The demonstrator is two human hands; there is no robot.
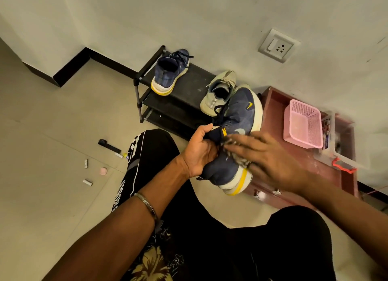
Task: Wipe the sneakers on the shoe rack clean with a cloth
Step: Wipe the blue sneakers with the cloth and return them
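Note:
A navy sneaker with a white and yellow sole is held up in front of the black shoe rack. My left hand grips it at the collar and tongue. My right hand, blurred with motion, presses a speckled cloth flat against the shoe's side with straight fingers. Its matching navy sneaker stands on the rack's top shelf at the left. A beige sneaker sits on the same shelf, just behind the held shoe.
A low maroon cabinet stands right of the rack, carrying a pink basket and a clear box. Small batteries, a pink cap and a black handle lie on the tiled floor at left. My knees fill the bottom.

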